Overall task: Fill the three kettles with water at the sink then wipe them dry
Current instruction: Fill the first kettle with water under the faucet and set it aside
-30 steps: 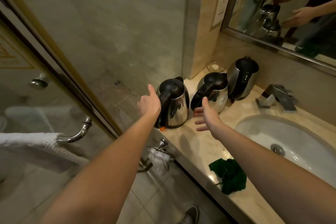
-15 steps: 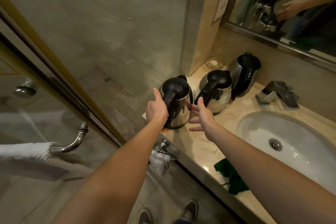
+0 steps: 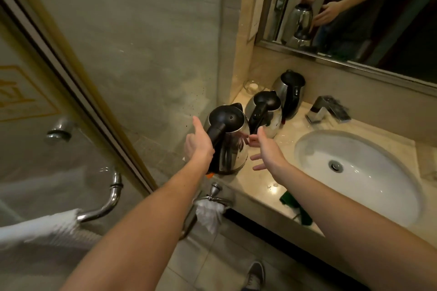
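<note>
The nearest steel kettle with black lid and handle stands at the left edge of the marble desk, well short of the white oval sink; the left hand is at its handle, fingers hidden, so I cannot tell its grip; the right hand is spread, empty, probably to steady the body.

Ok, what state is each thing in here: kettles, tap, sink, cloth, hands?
Near kettle: upright on counter, lid shut.
Middle kettle: upright, lid shut.
Far kettle: upright, lid shut.
Tap: no water running.
Sink: empty.
Cloth: crumpled at counter edge.
Left hand: at near kettle's handle, grip hidden.
Right hand: open, fingers spread beside near kettle.
</note>
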`<state>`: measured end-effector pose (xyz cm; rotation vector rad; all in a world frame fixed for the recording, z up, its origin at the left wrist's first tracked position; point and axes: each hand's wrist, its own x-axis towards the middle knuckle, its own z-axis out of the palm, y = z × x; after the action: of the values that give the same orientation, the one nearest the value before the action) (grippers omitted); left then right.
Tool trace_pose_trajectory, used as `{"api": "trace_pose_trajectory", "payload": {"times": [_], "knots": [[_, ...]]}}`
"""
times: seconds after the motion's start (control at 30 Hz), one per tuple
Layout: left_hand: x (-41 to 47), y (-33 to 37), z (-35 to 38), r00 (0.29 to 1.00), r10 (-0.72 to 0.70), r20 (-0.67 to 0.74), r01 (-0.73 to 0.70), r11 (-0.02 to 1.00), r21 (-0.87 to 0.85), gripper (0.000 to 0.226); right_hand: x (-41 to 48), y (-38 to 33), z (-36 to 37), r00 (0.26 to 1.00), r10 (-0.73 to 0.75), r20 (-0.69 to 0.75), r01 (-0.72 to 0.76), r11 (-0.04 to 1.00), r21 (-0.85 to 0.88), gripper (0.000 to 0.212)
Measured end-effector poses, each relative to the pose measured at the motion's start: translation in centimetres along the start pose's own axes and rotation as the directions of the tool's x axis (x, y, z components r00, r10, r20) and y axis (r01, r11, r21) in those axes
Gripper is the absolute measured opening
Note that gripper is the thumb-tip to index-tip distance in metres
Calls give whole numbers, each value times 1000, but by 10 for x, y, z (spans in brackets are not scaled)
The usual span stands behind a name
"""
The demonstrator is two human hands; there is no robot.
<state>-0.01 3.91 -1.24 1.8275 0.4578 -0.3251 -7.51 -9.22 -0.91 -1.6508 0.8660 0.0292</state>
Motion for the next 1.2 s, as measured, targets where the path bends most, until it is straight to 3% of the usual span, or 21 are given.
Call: {"api": "trace_pose_trajectory", "payload": {"times": [0.13, 0.43, 0.73, 0.93, 1.07, 1.2], "knots": [[-21, 14, -16, 994, 79, 79, -81, 997, 20, 68, -29, -11, -10, 986, -137, -99, 139, 990, 19, 52], [-64, 27, 2, 937, 209, 281, -243, 966, 89, 87, -82, -24, -54, 925, -252, -283, 271, 962, 28, 54], [-122, 38, 58, 872, 205, 445, -278, 955, 104, 79, -106, -6, -111, 856, -184, -484, 267, 958, 107, 57], [-143, 41, 108, 853, 181, 490, -273, 954, 123, 87, -113, 6, -153, 858, -122, -498, 235, 957, 171, 55], [-163, 49, 133, 845, 184, 502, -279, 953, 118, 75, -114, 8, -180, 849, -122, -514, 243, 954, 174, 56], [-175, 56, 153, 830, 176, 530, -281, 952, 124, 88, -114, 14, -205, 831, -149, -536, 272, 949, 158, 57]]}}
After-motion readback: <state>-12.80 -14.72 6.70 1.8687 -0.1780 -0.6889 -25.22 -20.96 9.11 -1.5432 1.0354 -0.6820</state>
